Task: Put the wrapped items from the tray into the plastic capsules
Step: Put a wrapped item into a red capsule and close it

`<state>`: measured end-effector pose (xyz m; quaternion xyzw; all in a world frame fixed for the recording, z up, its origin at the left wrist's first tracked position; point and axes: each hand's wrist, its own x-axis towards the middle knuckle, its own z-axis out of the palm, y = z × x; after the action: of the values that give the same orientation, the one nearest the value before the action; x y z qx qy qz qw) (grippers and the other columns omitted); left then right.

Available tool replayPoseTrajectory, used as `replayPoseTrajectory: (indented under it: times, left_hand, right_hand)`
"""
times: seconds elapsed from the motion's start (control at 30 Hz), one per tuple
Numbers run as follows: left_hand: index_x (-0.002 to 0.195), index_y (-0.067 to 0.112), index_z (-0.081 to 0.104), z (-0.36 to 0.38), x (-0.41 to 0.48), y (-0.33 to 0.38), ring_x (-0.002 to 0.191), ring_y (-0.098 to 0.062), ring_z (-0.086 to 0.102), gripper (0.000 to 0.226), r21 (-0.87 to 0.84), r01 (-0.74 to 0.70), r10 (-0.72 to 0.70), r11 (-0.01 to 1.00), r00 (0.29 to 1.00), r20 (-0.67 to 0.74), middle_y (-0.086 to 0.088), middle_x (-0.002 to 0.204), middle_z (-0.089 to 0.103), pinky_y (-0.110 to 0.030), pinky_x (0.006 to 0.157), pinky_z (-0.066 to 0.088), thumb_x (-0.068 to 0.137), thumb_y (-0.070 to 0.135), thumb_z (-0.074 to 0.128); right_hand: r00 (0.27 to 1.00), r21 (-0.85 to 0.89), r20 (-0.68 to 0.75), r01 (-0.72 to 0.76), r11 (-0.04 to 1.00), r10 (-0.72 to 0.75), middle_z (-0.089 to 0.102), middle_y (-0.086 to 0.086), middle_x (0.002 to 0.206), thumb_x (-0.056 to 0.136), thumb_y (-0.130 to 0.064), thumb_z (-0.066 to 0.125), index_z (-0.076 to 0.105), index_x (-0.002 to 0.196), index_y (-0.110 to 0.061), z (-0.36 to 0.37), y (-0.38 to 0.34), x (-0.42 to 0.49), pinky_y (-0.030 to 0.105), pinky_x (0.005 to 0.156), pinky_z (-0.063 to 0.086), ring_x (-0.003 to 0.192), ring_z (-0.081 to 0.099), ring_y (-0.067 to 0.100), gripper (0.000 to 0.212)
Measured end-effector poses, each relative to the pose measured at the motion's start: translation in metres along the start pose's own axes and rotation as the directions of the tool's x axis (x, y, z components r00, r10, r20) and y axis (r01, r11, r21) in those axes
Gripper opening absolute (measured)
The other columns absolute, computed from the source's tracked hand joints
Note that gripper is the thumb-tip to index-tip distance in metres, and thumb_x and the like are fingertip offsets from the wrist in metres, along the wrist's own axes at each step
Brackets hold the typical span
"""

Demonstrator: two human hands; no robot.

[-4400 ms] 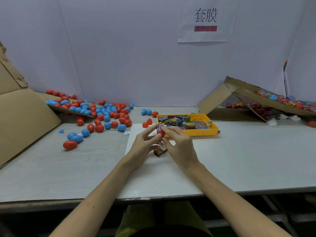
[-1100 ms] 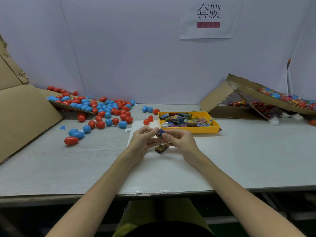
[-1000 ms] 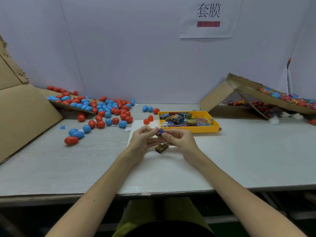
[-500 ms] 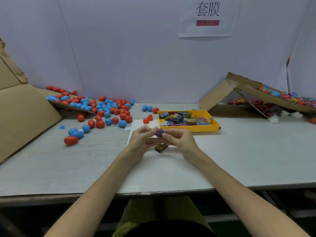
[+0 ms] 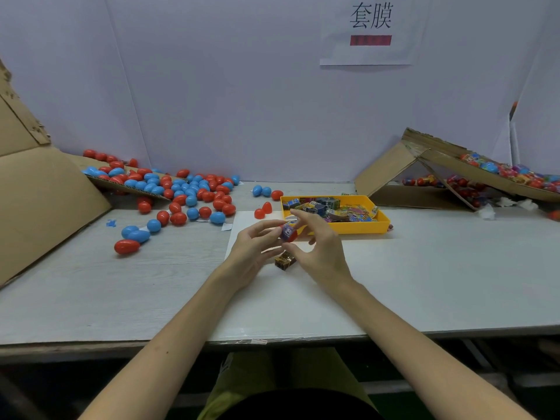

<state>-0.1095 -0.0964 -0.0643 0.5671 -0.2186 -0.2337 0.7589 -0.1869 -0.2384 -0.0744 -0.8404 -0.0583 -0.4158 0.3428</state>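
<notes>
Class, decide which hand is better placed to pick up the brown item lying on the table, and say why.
Probably right. The right hand is open, its thumb close by the brown item; the left hand grips a capsule.

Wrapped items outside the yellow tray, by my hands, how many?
2: a blue wrapped item pinched in the left hand, a brown wrapped item lying on the white sheet below. More may be hidden.

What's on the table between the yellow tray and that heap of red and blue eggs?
Two red capsule halves, three whole capsules behind them, seen in head view.
</notes>
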Motion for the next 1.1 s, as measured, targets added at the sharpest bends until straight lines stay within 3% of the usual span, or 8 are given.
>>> replayPoseTrajectory:
  times: [0.17, 0.4, 0.67, 0.77, 1.1]
  left_hand:
    - [0.121, 0.013, 0.065, -0.0022, 0.0002, 0.0025, 0.101, -0.020, 0.071, 0.025, -0.063, 0.026, -0.025, 0.998, 1.000, 0.018, -0.008, 0.112, 0.074, -0.027, 0.083, 0.058, 0.097, 0.008, 0.058]
    - [0.125, 0.009, 0.063, 0.0018, -0.0021, 0.0033, 0.104, -0.024, 0.070, 0.030, -0.068, 0.054, -0.052, 0.996, 0.998, 0.032, -0.014, 0.117, 0.071, -0.029, 0.088, 0.058, 0.096, 0.015, 0.061]
    - [0.119, 0.008, 0.066, -0.0004, 0.0006, 0.0013, 0.100, -0.026, 0.072, 0.023, -0.087, 0.048, -0.050, 0.995, 0.998, -0.026, -0.017, 0.112, 0.072, -0.027, 0.079, 0.060, 0.096, 0.006, 0.059]
    - [0.116, 0.011, 0.068, -0.0014, 0.0006, 0.0013, 0.101, -0.025, 0.072, 0.022, -0.089, 0.052, -0.054, 0.995, 0.998, -0.020, -0.015, 0.111, 0.073, -0.026, 0.077, 0.059, 0.097, 0.006, 0.059]
    - [0.115, 0.011, 0.067, -0.0014, 0.0007, 0.0008, 0.098, -0.024, 0.073, 0.021, -0.107, 0.065, -0.065, 0.992, 0.998, 0.005, -0.012, 0.106, 0.075, -0.025, 0.076, 0.059, 0.096, 0.009, 0.060]
  right_hand:
    - [0.998, -0.005, -0.043, -0.040, 0.999, 0.040, 0.070, 0.001, 0.106, 0.083, -0.019, 0.078, 0.069, 0.117, -0.010, -0.0016, 0.0014, 0.0010, 0.023, 0.084, 0.054, 0.093, 0.065, 0.009, 0.036]
    - [0.998, -0.045, -0.068, 0.013, 0.999, -0.016, 0.074, 0.006, 0.097, 0.078, -0.010, 0.081, 0.075, 0.105, -0.005, -0.0011, 0.0015, 0.0006, 0.003, 0.080, 0.044, 0.086, 0.060, 0.001, 0.028]
    - [1.000, 0.015, -0.007, 0.008, 1.000, -0.008, 0.070, 0.002, 0.096, 0.080, -0.006, 0.078, 0.073, 0.111, -0.009, -0.0002, 0.0012, 0.0001, 0.006, 0.072, 0.046, 0.079, 0.062, 0.008, 0.032]
    - [1.000, 0.022, 0.017, -0.009, 1.000, 0.009, 0.070, 0.002, 0.099, 0.080, -0.007, 0.078, 0.072, 0.113, -0.010, -0.0008, 0.0020, 0.0001, 0.013, 0.070, 0.051, 0.081, 0.065, 0.011, 0.034]
    - [0.999, 0.040, -0.009, -0.038, 0.998, 0.038, 0.073, 0.001, 0.099, 0.080, -0.011, 0.079, 0.073, 0.112, -0.011, -0.0004, 0.0024, -0.0011, 0.020, 0.069, 0.055, 0.080, 0.065, 0.005, 0.032]
